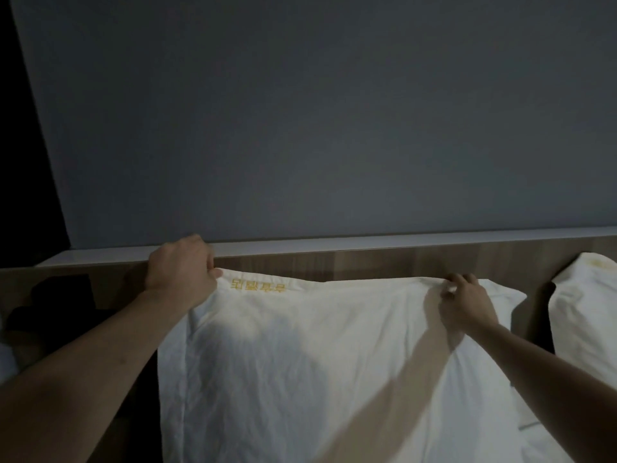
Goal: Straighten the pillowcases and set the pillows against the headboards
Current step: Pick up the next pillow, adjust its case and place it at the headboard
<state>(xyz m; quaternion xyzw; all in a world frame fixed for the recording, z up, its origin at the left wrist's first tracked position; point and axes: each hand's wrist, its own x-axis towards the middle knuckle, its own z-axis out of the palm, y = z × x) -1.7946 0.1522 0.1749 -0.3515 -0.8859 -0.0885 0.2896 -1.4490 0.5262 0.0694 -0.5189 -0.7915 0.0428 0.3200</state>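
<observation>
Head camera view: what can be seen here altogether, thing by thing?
Pillow: one, white, with yellow embroidered lettering near its top left corner; centre, top edge up at the headboard.
Second pillow: one, white, far right, partly cut off by the frame edge.
Headboard: one, wood-grain brown with a pale top ledge; runs across behind the pillows.
Wall: grey-blue, upper part of the view.
Dark item: black, left of the pillow; too dim to identify.
Left hand: grips the pillow's top left corner.
Right hand: pinches the pillow's top edge towards the right.
</observation>
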